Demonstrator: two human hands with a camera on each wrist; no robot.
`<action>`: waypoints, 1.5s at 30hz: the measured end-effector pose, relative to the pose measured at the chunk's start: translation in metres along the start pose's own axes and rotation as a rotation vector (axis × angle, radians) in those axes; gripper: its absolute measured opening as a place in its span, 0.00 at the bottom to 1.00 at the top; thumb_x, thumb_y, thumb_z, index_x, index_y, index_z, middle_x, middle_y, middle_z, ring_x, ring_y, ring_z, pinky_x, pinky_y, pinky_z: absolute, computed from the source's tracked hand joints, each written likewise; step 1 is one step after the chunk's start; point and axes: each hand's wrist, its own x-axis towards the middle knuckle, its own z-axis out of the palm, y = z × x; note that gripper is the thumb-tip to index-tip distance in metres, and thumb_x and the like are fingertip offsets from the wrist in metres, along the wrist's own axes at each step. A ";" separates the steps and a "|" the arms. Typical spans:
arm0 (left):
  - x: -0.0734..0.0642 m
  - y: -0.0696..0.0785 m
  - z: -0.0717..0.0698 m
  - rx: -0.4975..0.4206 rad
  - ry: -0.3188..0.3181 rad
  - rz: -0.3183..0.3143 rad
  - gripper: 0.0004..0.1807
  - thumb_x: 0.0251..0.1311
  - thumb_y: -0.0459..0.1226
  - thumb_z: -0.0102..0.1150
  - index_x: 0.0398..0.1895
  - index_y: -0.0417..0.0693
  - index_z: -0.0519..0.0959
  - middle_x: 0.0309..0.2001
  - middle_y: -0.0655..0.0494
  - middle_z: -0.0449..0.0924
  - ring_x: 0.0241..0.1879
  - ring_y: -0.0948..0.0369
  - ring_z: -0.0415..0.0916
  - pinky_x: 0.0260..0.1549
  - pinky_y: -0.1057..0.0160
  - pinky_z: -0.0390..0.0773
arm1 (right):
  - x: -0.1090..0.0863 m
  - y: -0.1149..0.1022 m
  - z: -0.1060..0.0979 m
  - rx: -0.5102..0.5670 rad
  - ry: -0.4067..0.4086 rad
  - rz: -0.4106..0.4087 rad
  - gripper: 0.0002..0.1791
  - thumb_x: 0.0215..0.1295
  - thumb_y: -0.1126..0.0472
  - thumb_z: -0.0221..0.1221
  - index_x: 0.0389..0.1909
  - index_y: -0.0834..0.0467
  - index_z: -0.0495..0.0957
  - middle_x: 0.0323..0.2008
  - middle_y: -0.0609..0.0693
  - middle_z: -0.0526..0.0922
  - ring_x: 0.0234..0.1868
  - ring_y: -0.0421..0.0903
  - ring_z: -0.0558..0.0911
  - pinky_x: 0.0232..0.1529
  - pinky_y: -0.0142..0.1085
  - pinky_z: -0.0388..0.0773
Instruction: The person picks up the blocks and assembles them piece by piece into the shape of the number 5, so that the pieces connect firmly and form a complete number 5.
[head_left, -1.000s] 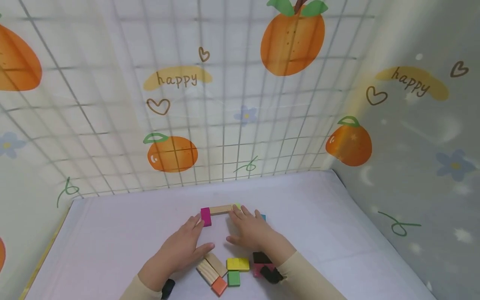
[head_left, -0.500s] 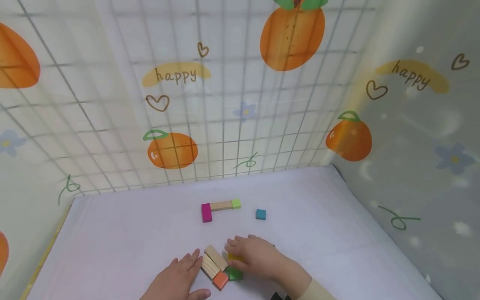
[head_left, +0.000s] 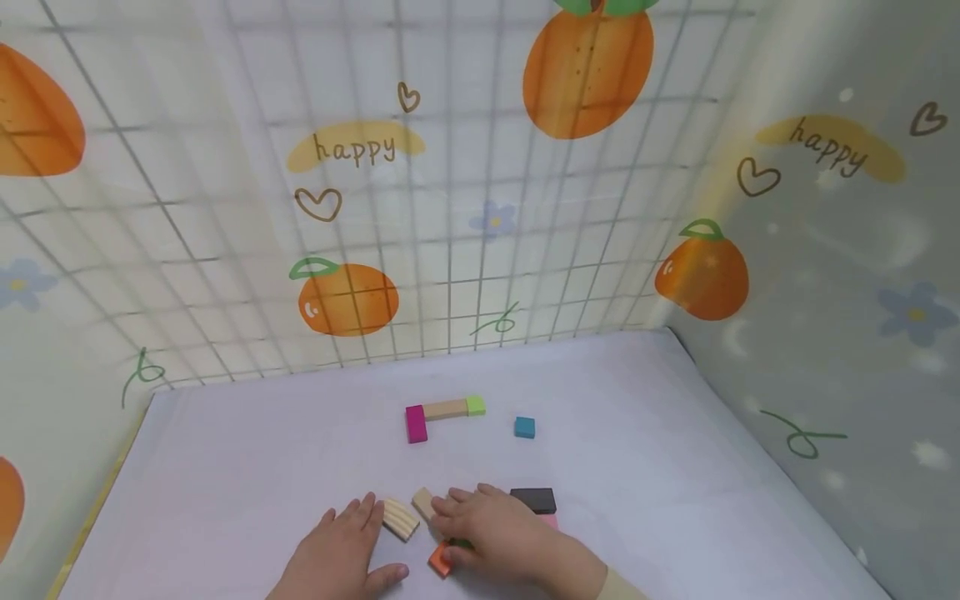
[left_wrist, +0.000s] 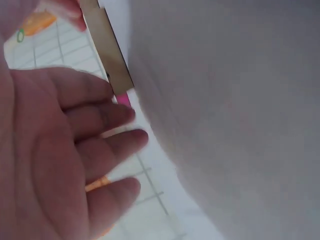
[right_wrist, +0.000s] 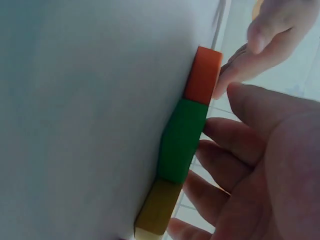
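Observation:
My left hand point(head_left: 333, 546) lies low over the white table with fingers extended, their tips right at a ridged wooden block point(head_left: 401, 519). In the left wrist view a wooden block point(left_wrist: 114, 55) stands at the index fingertip. My right hand point(head_left: 498, 529) reaches over several blocks, fingers spread and slightly bent. Beneath it show a plain wooden block point(head_left: 423, 503), an orange block point(head_left: 438, 561) and a sliver of green. The right wrist view has the orange block, a green block point(right_wrist: 183, 140) and a yellow block point(right_wrist: 159, 206) in a row beside the fingers; from above the yellow one is hidden.
A black block point(head_left: 533, 500) and a partly covered pink block point(head_left: 551, 521) lie right of my right hand. Farther back, a magenta block point(head_left: 416, 424), a wooden block point(head_left: 446, 409) and a lime block point(head_left: 476, 406) adjoin; a blue block point(head_left: 525, 427) sits apart. A printed curtain point(head_left: 480, 183) stands behind.
Both hands have drawn back toward me from the far blocks to the near ones. The ridged wooden block has shifted left, away from the plain one. My right hand has moved left over the near blocks.

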 end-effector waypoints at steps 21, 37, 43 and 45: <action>0.012 0.008 0.001 -0.032 0.119 0.039 0.49 0.49 0.74 0.43 0.62 0.45 0.71 0.65 0.50 0.68 0.59 0.50 0.72 0.51 0.45 0.75 | 0.000 -0.009 -0.001 0.022 0.026 -0.046 0.25 0.68 0.37 0.46 0.61 0.41 0.72 0.64 0.39 0.70 0.66 0.42 0.70 0.61 0.54 0.69; 0.047 -0.015 -0.010 -0.270 0.046 0.155 0.41 0.48 0.72 0.49 0.59 0.60 0.73 0.68 0.64 0.64 0.69 0.59 0.60 0.63 0.47 0.65 | 0.005 -0.003 -0.007 0.102 0.022 -0.047 0.25 0.67 0.41 0.51 0.63 0.43 0.71 0.64 0.39 0.71 0.66 0.43 0.69 0.60 0.54 0.70; 0.045 -0.015 -0.016 -0.282 0.046 0.223 0.39 0.50 0.68 0.54 0.60 0.59 0.73 0.71 0.63 0.58 0.72 0.59 0.54 0.65 0.48 0.63 | 0.009 -0.003 -0.010 0.110 -0.009 -0.008 0.30 0.65 0.38 0.51 0.67 0.41 0.64 0.67 0.39 0.66 0.69 0.43 0.65 0.62 0.56 0.67; 0.043 -0.012 -0.017 -0.261 0.086 0.208 0.41 0.51 0.69 0.52 0.62 0.56 0.71 0.72 0.60 0.58 0.72 0.57 0.54 0.64 0.47 0.64 | 0.011 -0.002 -0.011 0.107 -0.032 0.034 0.34 0.64 0.35 0.51 0.69 0.41 0.61 0.69 0.39 0.63 0.71 0.43 0.62 0.63 0.57 0.64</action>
